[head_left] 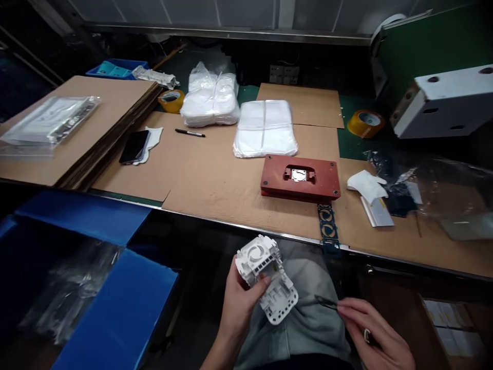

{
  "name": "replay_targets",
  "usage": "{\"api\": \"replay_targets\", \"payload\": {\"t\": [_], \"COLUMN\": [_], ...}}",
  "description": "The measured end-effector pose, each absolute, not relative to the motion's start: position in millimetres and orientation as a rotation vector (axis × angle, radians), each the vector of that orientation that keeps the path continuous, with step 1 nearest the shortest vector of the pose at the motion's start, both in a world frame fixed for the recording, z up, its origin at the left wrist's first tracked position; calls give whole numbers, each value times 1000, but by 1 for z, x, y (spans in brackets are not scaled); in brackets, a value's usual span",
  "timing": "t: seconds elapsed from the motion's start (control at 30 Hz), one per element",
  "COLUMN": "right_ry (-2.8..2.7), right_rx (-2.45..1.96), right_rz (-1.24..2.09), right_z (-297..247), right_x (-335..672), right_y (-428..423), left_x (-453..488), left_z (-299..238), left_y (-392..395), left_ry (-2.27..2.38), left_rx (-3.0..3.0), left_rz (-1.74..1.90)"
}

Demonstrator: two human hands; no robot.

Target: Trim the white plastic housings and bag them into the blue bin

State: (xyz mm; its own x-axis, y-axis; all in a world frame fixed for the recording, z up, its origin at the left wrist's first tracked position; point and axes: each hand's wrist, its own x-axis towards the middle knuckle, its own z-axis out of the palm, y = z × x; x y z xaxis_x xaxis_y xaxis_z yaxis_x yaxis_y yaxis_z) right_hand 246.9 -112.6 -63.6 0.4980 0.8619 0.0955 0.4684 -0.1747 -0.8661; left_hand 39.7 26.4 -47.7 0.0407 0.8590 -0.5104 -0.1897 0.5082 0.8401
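Note:
My left hand (236, 303) grips a white plastic housing (266, 277) with ribs and a round fan-like opening, held over my lap below the table edge. My right hand (372, 331) pinches thin dark tweezers (326, 302), their tip pointing left toward the housing but apart from it. On the table ahead lies a red fixture plate (300, 178) with a recess holding a small metallic part. A dark strip of small fan parts (327, 226) hangs over the table edge just below the fixture.
Cardboard sheets (208, 174) cover the bench. On it: stacks of clear plastic bags (265, 128), a black pen (190, 133), a phone (134, 146), two tape rolls (365, 123), a white glove (366, 185). A blue open box (115, 308) stands at lower left.

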Motion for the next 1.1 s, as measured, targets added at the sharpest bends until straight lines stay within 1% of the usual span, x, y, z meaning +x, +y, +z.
{"api": "replay_targets", "payload": {"t": [0.1, 0.17, 0.27, 0.33, 0.57, 1.1], "right_ry": [-946, -765, -509, -428, -438, -451], "right_rx": [-1792, -1775, -1595, -1496, -1489, -1523], "right_rz": [697, 893, 1207, 1286, 1341, 1315], "right_z": [-47, -34, -19, -13, -18, -21], "right_x": [224, 210, 192, 182, 165, 164], "right_y": [-102, -86, -60, -48, -42, -40], "left_x": [32, 28, 25, 24, 21, 20], "left_z": [-50, -48, -44, -44, -47, -47], "left_y": [19, 13, 6, 2, -7, -7], "left_ry": [1290, 1310, 1305, 1283, 1306, 1329], "left_rx": [789, 906, 1139, 1198, 1242, 1395], "left_rz": [862, 843, 833, 842, 809, 788]}}
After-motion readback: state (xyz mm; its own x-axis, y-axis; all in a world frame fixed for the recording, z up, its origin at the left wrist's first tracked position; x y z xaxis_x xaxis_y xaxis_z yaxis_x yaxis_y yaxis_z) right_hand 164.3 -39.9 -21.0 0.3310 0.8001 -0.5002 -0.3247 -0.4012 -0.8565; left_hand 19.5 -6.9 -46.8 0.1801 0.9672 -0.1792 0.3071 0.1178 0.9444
